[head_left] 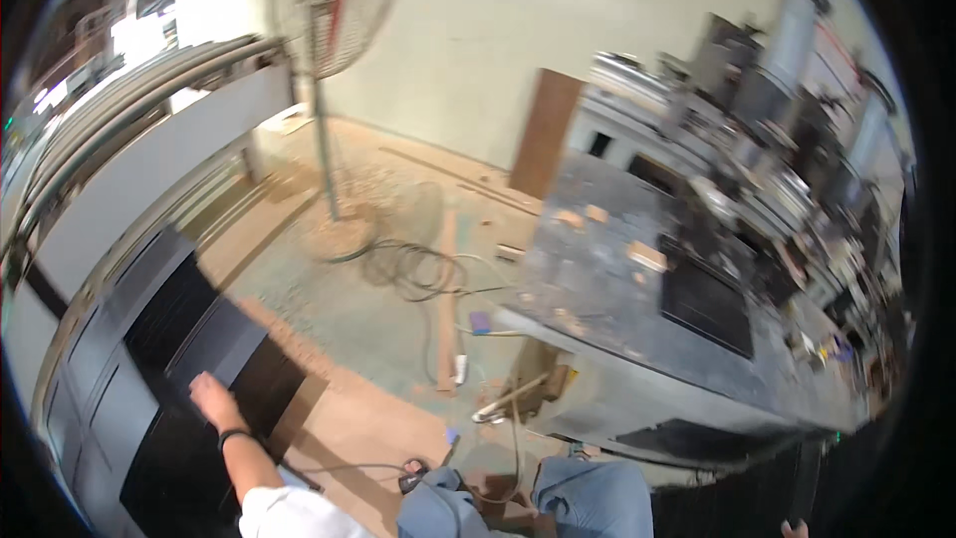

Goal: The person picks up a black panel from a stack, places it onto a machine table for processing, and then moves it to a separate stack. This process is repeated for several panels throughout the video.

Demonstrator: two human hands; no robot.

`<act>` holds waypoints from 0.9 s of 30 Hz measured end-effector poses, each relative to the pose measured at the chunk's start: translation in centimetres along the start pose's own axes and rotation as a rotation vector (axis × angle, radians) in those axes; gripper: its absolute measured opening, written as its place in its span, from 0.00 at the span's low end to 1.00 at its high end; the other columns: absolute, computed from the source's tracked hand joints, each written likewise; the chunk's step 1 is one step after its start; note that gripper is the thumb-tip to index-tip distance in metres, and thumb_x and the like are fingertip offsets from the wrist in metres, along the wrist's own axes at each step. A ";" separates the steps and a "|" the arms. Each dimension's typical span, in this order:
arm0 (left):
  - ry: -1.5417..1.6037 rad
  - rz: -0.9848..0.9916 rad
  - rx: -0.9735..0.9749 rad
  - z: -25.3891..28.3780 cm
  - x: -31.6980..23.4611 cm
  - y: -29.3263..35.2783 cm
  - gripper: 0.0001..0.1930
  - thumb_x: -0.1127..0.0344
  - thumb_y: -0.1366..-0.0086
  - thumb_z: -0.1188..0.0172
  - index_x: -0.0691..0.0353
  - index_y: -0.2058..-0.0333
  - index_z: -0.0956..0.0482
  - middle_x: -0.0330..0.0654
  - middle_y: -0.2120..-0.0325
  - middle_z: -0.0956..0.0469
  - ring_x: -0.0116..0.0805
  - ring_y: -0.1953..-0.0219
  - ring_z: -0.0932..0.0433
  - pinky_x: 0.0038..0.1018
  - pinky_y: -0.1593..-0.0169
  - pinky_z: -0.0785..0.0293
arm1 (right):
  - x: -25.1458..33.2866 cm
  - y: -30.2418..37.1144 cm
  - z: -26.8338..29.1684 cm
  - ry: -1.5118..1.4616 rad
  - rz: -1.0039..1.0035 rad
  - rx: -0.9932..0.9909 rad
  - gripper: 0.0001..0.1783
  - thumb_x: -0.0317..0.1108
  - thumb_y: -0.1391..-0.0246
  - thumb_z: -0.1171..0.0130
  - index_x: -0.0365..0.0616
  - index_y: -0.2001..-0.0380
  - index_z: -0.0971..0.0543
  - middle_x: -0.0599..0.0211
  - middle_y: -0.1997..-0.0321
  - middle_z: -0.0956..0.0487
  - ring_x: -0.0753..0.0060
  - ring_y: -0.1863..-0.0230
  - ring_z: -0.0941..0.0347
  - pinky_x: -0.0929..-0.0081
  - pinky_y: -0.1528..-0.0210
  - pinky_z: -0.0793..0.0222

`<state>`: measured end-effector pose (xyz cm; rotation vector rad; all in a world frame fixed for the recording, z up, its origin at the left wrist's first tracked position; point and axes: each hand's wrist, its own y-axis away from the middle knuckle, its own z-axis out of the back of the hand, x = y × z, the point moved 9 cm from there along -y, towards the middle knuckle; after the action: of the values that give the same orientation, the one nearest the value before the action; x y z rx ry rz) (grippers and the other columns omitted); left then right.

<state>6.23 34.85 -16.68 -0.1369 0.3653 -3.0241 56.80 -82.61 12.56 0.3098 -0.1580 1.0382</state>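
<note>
My left hand, with a dark band on its wrist, reaches out over a stack of flat dark panels at the left. Its fingers lie loosely on or just above a panel's surface; the picture is too soft to tell contact. Only a small bit of my right hand shows, cut off by the lower right edge, beside a dark, flat surface. Most of its fingers are out of the picture, so what it holds, if anything, is hidden.
A grey machine table stands at the right, with wood scraps and a black plate on it. Coiled cables and sawdust lie on the floor near a standing fan. A roller frame is at the far left.
</note>
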 end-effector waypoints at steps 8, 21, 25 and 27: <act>1.002 -0.984 -0.363 27.4 -27.7 16.6 0.27 0.78 0.51 0.42 0.64 0.49 0.27 0.55 0.49 0.31 0.53 0.45 0.34 0.42 0.42 0.37 | 2.3 1.7 -3.6 0.109 0.181 -0.792 0.27 0.22 0.63 0.36 0.43 0.53 0.27 0.59 0.48 0.25 0.50 0.45 0.32 0.61 0.43 0.36; 0.896 -1.637 -0.108 47.7 -57.5 52.2 0.38 0.44 0.47 0.38 0.65 0.44 0.33 0.48 0.46 0.33 0.48 0.39 0.40 0.49 0.36 0.49 | 29.4 11.0 0.3 -0.289 1.228 -0.618 0.24 0.17 0.67 0.43 0.40 0.60 0.22 0.58 0.55 0.21 0.52 0.50 0.26 0.62 0.47 0.30; 0.907 -1.822 -0.259 47.1 -48.4 52.5 0.26 0.54 0.48 0.38 0.63 0.53 0.28 0.45 0.57 0.29 0.41 0.51 0.31 0.37 0.47 0.34 | 37.5 9.9 -2.3 -0.125 1.470 -0.587 0.27 0.20 0.69 0.42 0.47 0.57 0.22 0.65 0.54 0.20 0.60 0.51 0.25 0.62 0.48 0.30; 0.950 -1.831 -0.374 45.4 -42.9 50.2 0.17 0.65 0.51 0.39 0.59 0.60 0.26 0.41 0.64 0.28 0.37 0.60 0.27 0.30 0.59 0.29 | 40.4 8.0 -5.1 -0.035 1.511 -0.546 0.29 0.24 0.65 0.40 0.52 0.52 0.24 0.69 0.50 0.22 0.63 0.49 0.27 0.59 0.45 0.32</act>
<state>57.37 -19.84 11.76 2.1223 1.5566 -4.1724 70.05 -44.00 20.17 -0.3982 -0.7612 2.3965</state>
